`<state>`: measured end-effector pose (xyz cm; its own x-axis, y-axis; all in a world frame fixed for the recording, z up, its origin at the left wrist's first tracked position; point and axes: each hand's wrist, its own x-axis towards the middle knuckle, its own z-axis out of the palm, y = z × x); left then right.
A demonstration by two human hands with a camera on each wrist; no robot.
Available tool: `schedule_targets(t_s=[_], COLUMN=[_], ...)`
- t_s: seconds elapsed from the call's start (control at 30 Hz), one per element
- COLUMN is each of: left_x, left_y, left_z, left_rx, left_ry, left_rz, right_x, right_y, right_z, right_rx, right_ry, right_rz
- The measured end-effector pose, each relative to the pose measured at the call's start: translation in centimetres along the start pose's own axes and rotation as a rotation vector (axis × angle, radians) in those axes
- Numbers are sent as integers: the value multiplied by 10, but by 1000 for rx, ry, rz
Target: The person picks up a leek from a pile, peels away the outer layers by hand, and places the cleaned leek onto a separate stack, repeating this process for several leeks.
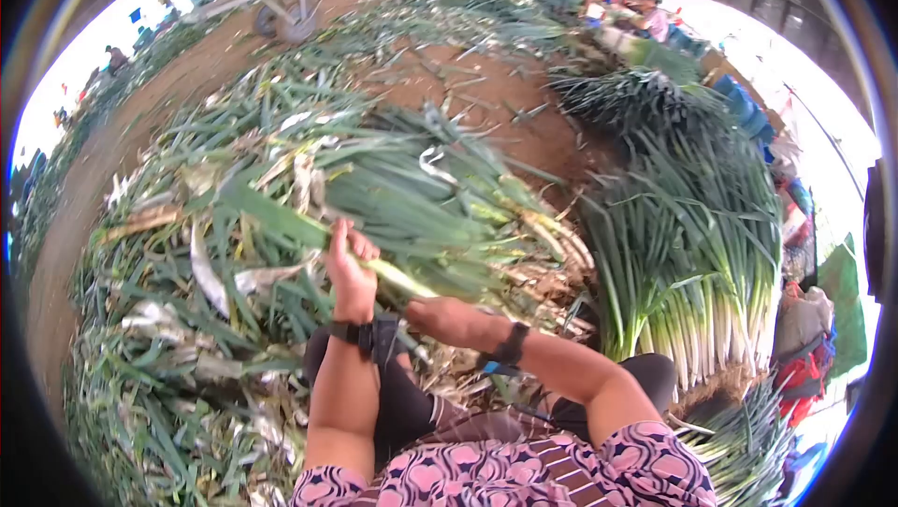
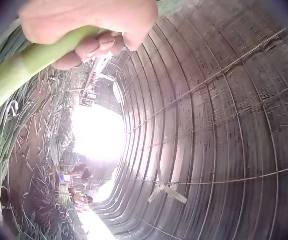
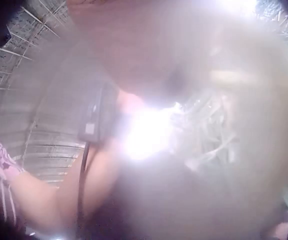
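My left hand [image 1: 351, 268] grips a thick green onion [image 1: 398, 278] around its pale green stem. In the left wrist view the fingers curl around that stem, which runs down toward the lower left. Its broad green leaves stretch to the upper left in the head view. At the lower, whitish end, my right hand [image 1: 454, 322] has its fingers curled in on the stalk, with the fingertips partly hidden. Haze and glare blur the right wrist view. Just beyond the hands lies a pile of untrimmed green onions [image 1: 402, 198].
Loose leaves and peelings [image 1: 168, 367] cover the ground on the left. Neatly laid green onions [image 1: 697, 264] with white stems stand on the right. Farther off are a wheeled cart [image 1: 295, 21], bare soil [image 1: 468, 86] and seated people [image 1: 650, 16]. A curved roof [image 2: 209, 110] arches overhead.
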<state>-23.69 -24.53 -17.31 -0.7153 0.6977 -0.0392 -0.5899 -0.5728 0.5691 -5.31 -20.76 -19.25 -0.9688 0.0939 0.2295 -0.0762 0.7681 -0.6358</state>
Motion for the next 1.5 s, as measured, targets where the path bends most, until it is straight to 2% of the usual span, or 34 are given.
schedule_targets(t_s=[0.1,0.17,0.23,0.3,0.37,0.43,0.53,0.63,0.7,0.73,0.77,0.8,0.9,1.0,1.23,1.33,1.43,1.5], left_x=[6,7,10,16,18,18,18,16,12,12,11,10,9,6,3,4,5,4], left_y=[13,26,37,45,52,56,58,57,56,53,50,47,35,30,26,23,19,20], left_z=[-7,-5,-7,-15,-19,-22,-22,-22,-17,-17,-17,-16,-15,-10,-5,-7,-9,-7], left_rx=[-15,12,37,12,-13,-37,-63,-72,-60,-55,-50,-35,-15,5,-19,-19,6,20], left_ry=[12,81,104,92,128,171,231,278,274,274,273,255,220,218,271,277,270,268], left_rz=[68,138,213,264,297,314,316,321,308,292,275,251,202,155,116,120,118,96], right_x=[-55,-96,-175,-230,-295,-278,-259,-254,-232,-185,-136,-96,-6,25,29,30,32,33], right_y=[14,23,84,113,154,131,125,145,161,127,102,74,13,18,39,37,39,42], right_z=[27,37,76,72,77,46,38,62,95,81,70,55,15,10,12,12,14,11], right_rx=[30,40,92,4,-115,-243,-316,-302,-343,-122,3,22,-108,-210,-392,-373,-453,-395], right_ry=[-286,-516,-630,-897,-978,-1116,-1114,-1207,-914,-477,-264,90,377,427,361,374,292,312], right_rz=[162,389,503,652,920,1163,1244,1059,637,647,576,348,244,121,4,63,145,127])
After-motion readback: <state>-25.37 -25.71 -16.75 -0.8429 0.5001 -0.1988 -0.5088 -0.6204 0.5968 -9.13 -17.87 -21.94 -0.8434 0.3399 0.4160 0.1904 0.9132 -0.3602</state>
